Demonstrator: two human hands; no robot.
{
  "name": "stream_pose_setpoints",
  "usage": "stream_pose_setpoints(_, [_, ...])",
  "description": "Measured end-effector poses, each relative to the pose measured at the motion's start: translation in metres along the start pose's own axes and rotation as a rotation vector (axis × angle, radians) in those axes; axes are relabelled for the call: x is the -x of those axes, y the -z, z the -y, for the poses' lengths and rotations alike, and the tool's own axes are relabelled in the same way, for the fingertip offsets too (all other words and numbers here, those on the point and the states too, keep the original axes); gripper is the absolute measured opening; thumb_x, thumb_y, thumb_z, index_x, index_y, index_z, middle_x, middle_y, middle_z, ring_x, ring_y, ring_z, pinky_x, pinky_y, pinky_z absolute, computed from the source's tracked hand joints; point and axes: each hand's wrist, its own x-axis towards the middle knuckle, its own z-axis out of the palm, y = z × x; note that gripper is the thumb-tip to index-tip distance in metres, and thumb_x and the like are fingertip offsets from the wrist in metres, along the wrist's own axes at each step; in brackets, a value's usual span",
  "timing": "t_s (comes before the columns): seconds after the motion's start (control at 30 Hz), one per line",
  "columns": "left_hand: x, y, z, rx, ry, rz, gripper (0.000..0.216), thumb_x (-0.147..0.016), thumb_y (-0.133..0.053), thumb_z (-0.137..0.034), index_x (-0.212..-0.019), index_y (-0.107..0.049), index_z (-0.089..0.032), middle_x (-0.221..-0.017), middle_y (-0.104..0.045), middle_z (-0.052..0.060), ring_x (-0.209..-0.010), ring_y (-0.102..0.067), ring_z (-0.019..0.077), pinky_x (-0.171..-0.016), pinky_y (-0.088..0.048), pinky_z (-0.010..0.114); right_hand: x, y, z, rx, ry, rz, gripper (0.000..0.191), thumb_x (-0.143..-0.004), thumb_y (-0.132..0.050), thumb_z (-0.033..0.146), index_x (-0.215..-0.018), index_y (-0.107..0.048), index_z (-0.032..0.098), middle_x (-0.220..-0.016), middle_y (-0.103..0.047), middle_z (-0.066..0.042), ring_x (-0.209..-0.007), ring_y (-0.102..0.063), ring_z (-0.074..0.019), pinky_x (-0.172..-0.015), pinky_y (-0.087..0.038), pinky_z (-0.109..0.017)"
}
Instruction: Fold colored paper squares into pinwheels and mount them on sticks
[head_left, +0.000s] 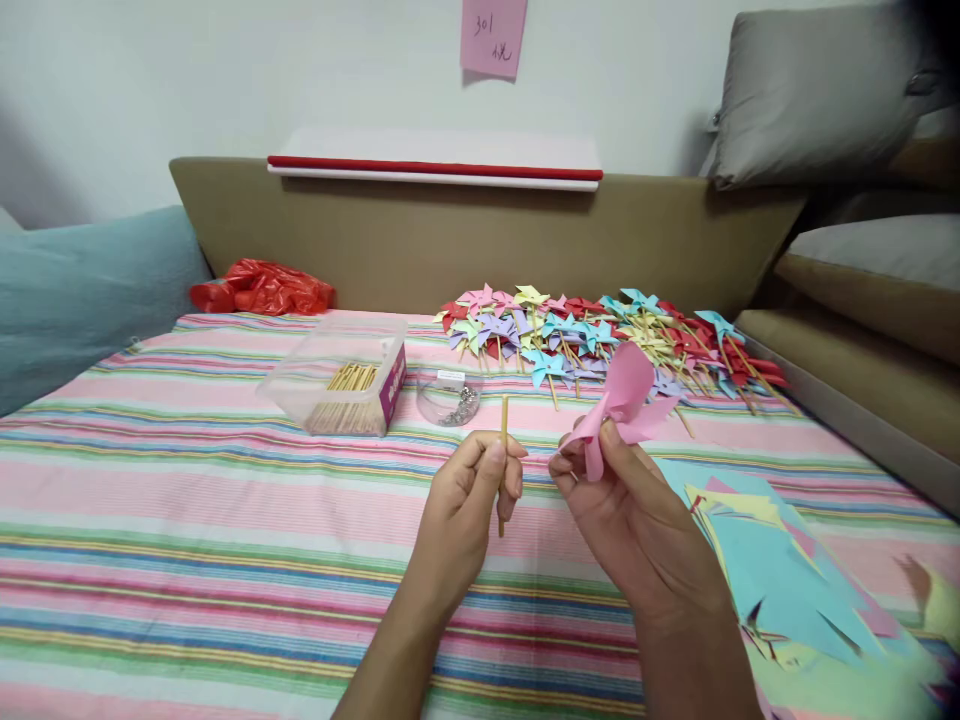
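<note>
My left hand is closed round a short wooden stick, which stands nearly upright with its top end free. To the right, my right hand pinches a pink paper pinwheel head at its middle, with the folded blades spreading out around the thumb. The stick and the pinwheel head are apart. Just beyond my left hand is a round clear dish with small silvery metal pieces. Left of it stands a clear plastic box with many wooden sticks.
Finished pinwheels in several colours lie heaped at the back right. Cut paper sheets are stacked at the right. A red plastic bag sits at the back left. A striped cloth covers the surface; cushions stand at the right.
</note>
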Motion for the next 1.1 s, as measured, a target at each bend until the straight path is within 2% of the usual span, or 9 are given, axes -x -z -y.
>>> stream_pose_setpoints(0.17, [0.001,-0.002,-0.005,-0.017,-0.018,0.031,0.027,-0.100,-0.054,-0.040,-0.086,-0.061,-0.018,-0.068,-0.048,-0.004,-0.057,-0.037,0.0091,-0.053,-0.032,0.022,0.003,-0.003,-0.006,0.240,0.117,0.225,0.015,-0.085,-0.077,0.038,-0.081,-0.075,0.024,-0.077,-0.063,0.000,-0.072,-0.059,-0.0133,-0.070,-0.057,-0.026])
stream_pose_setpoints(0.3, [0.003,0.003,-0.005,-0.020,-0.019,0.058,0.022,-0.098,-0.060,-0.036,-0.085,-0.065,-0.018,-0.068,-0.050,-0.003,-0.061,-0.039,0.0097,-0.057,-0.033,0.021,0.004,-0.004,-0.010,0.407,0.292,0.321,0.009,-0.087,-0.075,0.035,-0.085,-0.074,0.026,-0.079,-0.063,-0.001,-0.072,-0.059,-0.0163,-0.065,-0.055,-0.031])
stream_pose_setpoints(0.4, [0.006,0.010,0.000,0.046,-0.012,0.053,0.016,-0.094,-0.066,-0.034,-0.089,-0.068,-0.020,-0.076,-0.058,-0.001,-0.067,-0.046,0.0103,-0.061,-0.037,0.020,0.010,-0.009,-0.007,0.518,0.477,0.360,0.000,-0.089,-0.073,0.029,-0.089,-0.074,0.029,-0.085,-0.062,-0.001,-0.082,-0.059,-0.0174,-0.070,-0.052,-0.031])
stream_pose_setpoints(0.5, [0.007,0.015,0.004,0.185,-0.031,0.052,0.017,-0.083,-0.079,-0.036,-0.092,-0.072,-0.023,-0.091,-0.065,0.001,-0.083,-0.056,0.0137,-0.075,-0.045,0.021,0.019,-0.016,-0.003,0.676,0.586,0.383,0.011,-0.088,-0.074,0.018,-0.091,-0.076,0.029,-0.093,-0.059,-0.002,-0.094,-0.057,-0.0181,-0.080,-0.052,-0.032])
stream_pose_setpoints(0.57, [0.007,0.016,0.005,0.254,-0.042,0.058,0.022,-0.076,-0.085,-0.036,-0.090,-0.074,-0.024,-0.091,-0.066,0.001,-0.087,-0.058,0.0155,-0.080,-0.048,0.023,0.024,-0.020,0.000,0.718,0.606,0.387,0.018,-0.087,-0.073,0.013,-0.093,-0.076,0.030,-0.102,-0.060,-0.003,-0.103,-0.057,-0.0189,-0.085,-0.052,-0.032])
stream_pose_setpoints(0.63, [0.007,0.017,0.005,0.281,-0.051,0.063,0.019,-0.076,-0.084,-0.036,-0.087,-0.074,-0.023,-0.087,-0.065,0.001,-0.083,-0.059,0.0153,-0.078,-0.049,0.023,0.028,-0.023,0.001,0.731,0.632,0.403,0.023,-0.087,-0.071,0.009,-0.095,-0.076,0.029,-0.105,-0.064,-0.003,-0.109,-0.058,-0.0202,-0.092,-0.052,-0.034])
stream_pose_setpoints(0.77, [0.008,0.021,0.006,0.305,-0.079,0.065,0.009,-0.082,-0.079,-0.030,-0.089,-0.075,-0.025,-0.086,-0.064,-0.001,-0.081,-0.058,0.0131,-0.078,-0.048,0.021,0.028,-0.026,0.002,0.738,0.693,0.414,0.028,-0.087,-0.067,0.003,-0.096,-0.076,0.028,-0.098,-0.072,-0.001,-0.106,-0.063,-0.0208,-0.101,-0.048,-0.039])
stream_pose_setpoints(0.93, [0.009,0.023,0.006,0.270,-0.050,0.041,0.011,-0.077,-0.082,-0.025,-0.084,-0.074,-0.022,-0.085,-0.062,0.000,-0.081,-0.056,0.0138,-0.078,-0.047,0.023,0.027,-0.027,0.001,0.743,0.673,0.402,0.028,-0.086,-0.067,0.002,-0.095,-0.076,0.027,-0.099,-0.073,0.000,-0.105,-0.063,-0.0209,-0.098,-0.050,-0.038])
stream_pose_setpoints(1.1, [0.007,0.021,0.002,0.215,-0.018,0.054,0.010,-0.081,-0.077,-0.025,-0.079,-0.070,-0.019,-0.080,-0.057,0.001,-0.077,-0.052,0.0147,-0.074,-0.045,0.025,0.027,-0.029,0.002,0.733,0.701,0.410,0.024,-0.089,-0.064,0.005,-0.093,-0.076,0.026,-0.093,-0.074,-0.001,-0.100,-0.064,-0.0202,-0.093,-0.051,-0.036])
